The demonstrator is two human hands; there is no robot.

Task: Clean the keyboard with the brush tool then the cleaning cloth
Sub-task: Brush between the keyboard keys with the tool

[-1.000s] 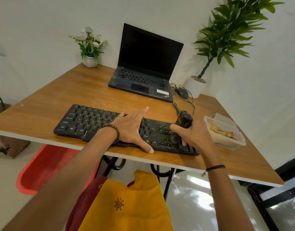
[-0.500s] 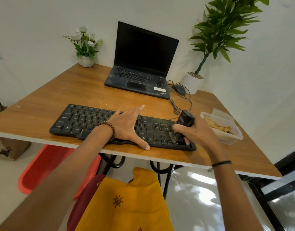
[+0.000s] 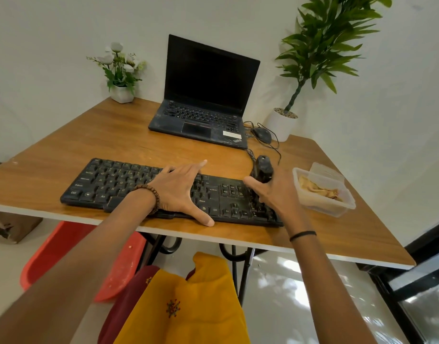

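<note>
Your right hand (image 3: 279, 196) curls around a black brush tool (image 3: 263, 168), thumb on its left side and fingers wrapped behind it, so the grip is closed firmly on the handle. The brush stands nearly upright in that grip, its top rising above your knuckles and its lower end down on the number pad at the right end of the black keyboard (image 3: 109, 184). The keyboard stretches away to the left of the grip, lying along the near edge of a wooden table (image 3: 64, 155). Your left hand (image 3: 178, 192) lies flat on the middle of the keyboard, left of the brush, fingers straight and spread, thumb reaching to the keyboard's near edge; it holds nothing. Just to the right of your brush hand sits a clear plastic container (image 3: 337, 207) with the yellowish cleaning cloth (image 3: 315, 189) crumpled inside. Beyond the grip, farther back on the table, an open laptop (image 3: 203, 95) with a dark screen stands, and a black mouse (image 3: 262, 134) with a tangled cable lies beside it.
</note>
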